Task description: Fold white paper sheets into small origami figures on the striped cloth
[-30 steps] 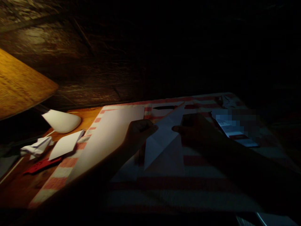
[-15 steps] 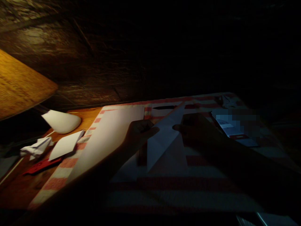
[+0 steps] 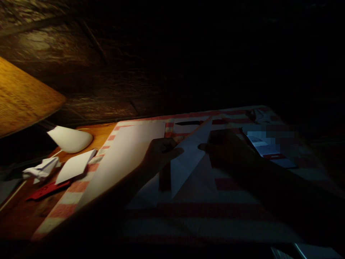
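A partly folded sheet of white paper (image 3: 190, 160) is held between my two hands, its pointed tip toward the back of the table. My left hand (image 3: 163, 151) pinches its left edge, thumb on top. From the other side, my right hand (image 3: 219, 144) grips the right edge, its thumb also on the paper. The fingers beneath are hidden or lost in shadow. Diagonal creases and a folded flap show on the lower part. Left of my left hand, a large white sheet (image 3: 129, 140) lies flat, partly covered by my forearm.
A red and white striped cloth (image 3: 188, 223) covers the table. Behind the paper lies a dark pointed blade (image 3: 187, 123). At left are a lamp base (image 3: 72, 139), a folded white paper (image 3: 77, 165), crumpled paper (image 3: 41, 168) and a red tool (image 3: 50, 190). A lit phone screen (image 3: 260, 144) glows at right.
The folded paper has shifted slightly right and its lower flap is turned a little. Both hands keep their hold, and the left thumb has moved slightly to the right.
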The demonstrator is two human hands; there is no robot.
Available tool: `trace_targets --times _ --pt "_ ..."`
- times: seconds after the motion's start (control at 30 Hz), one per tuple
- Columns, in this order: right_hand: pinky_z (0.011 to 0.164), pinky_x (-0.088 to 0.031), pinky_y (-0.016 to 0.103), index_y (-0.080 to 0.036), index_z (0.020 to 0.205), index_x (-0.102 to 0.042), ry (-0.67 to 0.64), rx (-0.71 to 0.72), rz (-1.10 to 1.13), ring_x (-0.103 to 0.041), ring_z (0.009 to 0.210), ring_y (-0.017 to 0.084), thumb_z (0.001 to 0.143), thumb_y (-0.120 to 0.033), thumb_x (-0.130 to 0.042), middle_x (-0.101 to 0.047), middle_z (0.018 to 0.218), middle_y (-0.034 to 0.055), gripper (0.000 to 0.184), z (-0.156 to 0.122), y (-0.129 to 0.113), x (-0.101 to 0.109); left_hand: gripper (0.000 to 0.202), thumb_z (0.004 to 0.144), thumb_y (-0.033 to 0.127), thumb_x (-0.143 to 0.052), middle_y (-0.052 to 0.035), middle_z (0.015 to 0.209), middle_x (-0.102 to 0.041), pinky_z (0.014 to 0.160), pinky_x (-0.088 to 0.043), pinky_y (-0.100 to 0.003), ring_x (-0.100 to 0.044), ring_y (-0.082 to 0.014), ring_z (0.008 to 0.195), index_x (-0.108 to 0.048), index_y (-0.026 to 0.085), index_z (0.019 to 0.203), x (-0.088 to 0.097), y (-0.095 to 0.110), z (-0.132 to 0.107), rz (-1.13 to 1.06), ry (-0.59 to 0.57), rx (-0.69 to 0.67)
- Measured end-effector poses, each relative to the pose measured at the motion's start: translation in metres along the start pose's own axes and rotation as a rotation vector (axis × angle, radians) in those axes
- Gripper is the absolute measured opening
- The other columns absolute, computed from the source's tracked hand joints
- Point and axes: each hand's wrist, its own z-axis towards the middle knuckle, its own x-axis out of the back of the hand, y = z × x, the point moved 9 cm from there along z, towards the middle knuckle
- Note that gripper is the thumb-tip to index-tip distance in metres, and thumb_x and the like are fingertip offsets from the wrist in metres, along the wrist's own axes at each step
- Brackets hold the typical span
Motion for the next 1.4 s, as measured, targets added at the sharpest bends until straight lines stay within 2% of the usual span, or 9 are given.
trace_targets --times 0.07,0.2,0.3,0.5,0.77,0.97,1.07,1.23,1.4 --pt "0.052 -0.045 0.026 -0.018 0.081 -0.074 -0.030 0.000 -0.018 -0.060 0.058 0.014 0.076 -0.033 -0.080 -0.072 0.074 0.0025 0.016 0.000 0.000 -0.002 0.034 0.065 0.037 -0.082 0.0039 0.053 -0.053 0.048 -0.034 -0.019 -0.048 -0.0080 0.050 -0.056 0.015 0.058 -0.005 -0.002 0.001 -0.019 -0.075 0.017" --pt "0.053 -0.043 0.025 -0.017 0.077 -0.073 -0.150 0.026 -0.113 -0.061 0.060 0.014 0.072 -0.034 -0.083 -0.071 0.071 0.0024 0.021 -0.001 0.002 -0.013 0.034 0.066 0.044 -0.081 -0.0017 0.064 -0.064 0.050 -0.041 -0.022 -0.056 -0.0123 0.055 -0.065 0.014 0.071 -0.029 -0.010 -0.007 -0.067 -0.361 0.147" --pt "0.058 -0.045 0.027 -0.017 0.079 -0.074 -0.300 0.003 -0.093 -0.063 0.064 0.015 0.072 -0.035 -0.084 -0.073 0.076 0.0031 0.021 -0.005 0.008 -0.028 0.041 0.074 0.053 -0.075 -0.0008 0.057 -0.059 0.044 -0.034 -0.021 -0.048 -0.0100 0.048 -0.064 0.014 0.067 -0.036 -0.011 -0.015 -0.014 -0.425 0.181" --pt "0.059 -0.043 0.026 -0.017 0.081 -0.076 -0.377 -0.023 -0.090 -0.060 0.062 0.014 0.072 -0.034 -0.083 -0.071 0.074 0.0016 0.021 -0.011 0.012 -0.038 0.054 0.079 0.056 -0.069 0.0046 0.045 -0.040 0.038 -0.020 -0.021 -0.031 -0.0063 0.041 -0.046 0.018 0.049 -0.038 -0.007 -0.016 0.119 -0.390 0.094" --pt "0.064 -0.048 0.029 -0.017 0.082 -0.076 -0.363 -0.035 -0.082 -0.066 0.069 0.018 0.074 -0.036 -0.082 -0.075 0.080 0.0038 0.021 -0.012 0.011 -0.036 0.051 0.075 0.057 -0.071 0.0038 0.044 -0.041 0.037 -0.019 -0.023 -0.032 -0.0073 0.040 -0.049 0.020 0.049 -0.037 -0.017 -0.016 -0.003 -0.331 0.164" --pt "0.067 -0.048 0.030 -0.018 0.086 -0.078 -0.473 0.003 -0.108 -0.067 0.072 0.018 0.077 -0.031 -0.079 -0.076 0.084 0.0035 0.016 -0.018 0.012 -0.049 0.053 0.074 0.056 -0.072 0.0038 0.044 -0.038 0.040 -0.023 -0.022 -0.038 -0.0091 0.045 -0.046 0.019 0.046 -0.038 0.006 -0.014 0.046 -0.282 0.040" --pt "0.065 -0.047 0.027 -0.019 0.083 -0.077 -0.467 0.047 -0.104 -0.066 0.070 0.016 0.078 -0.033 -0.079 -0.075 0.081 0.0015 0.015 -0.019 0.007 -0.049 0.052 0.077 0.056 -0.070 0.0027 0.045 -0.040 0.041 -0.026 -0.022 -0.042 -0.0107 0.047 -0.048 0.019 0.047 -0.037 0.014 -0.013 0.006 -0.234 -0.010" --pt "0.071 -0.050 0.029 -0.018 0.087 -0.077 -0.466 0.037 -0.150 -0.071 0.080 0.020 0.079 -0.029 -0.078 -0.078 0.090 0.0038 0.014 -0.021 0.008 -0.051 0.052 0.076 0.052 -0.071 0.0049 0.046 -0.036 0.042 -0.026 -0.021 -0.035 -0.0078 0.045 -0.045 0.018 0.047 -0.038 0.013 -0.014 -0.025 -0.255 -0.026" --pt "0.073 -0.051 0.029 -0.018 0.089 -0.077 -0.522 0.076 -0.201 -0.072 0.086 0.021 0.078 -0.018 -0.073 -0.079 0.093 0.0031 0.012 -0.028 0.007 -0.062 0.046 0.075 0.053 -0.071 0.0052 0.053 -0.041 0.043 -0.024 -0.019 -0.035 -0.0070 0.050 -0.052 0.016 0.057 -0.035 0.014 -0.013 0.015 -0.258 -0.079"
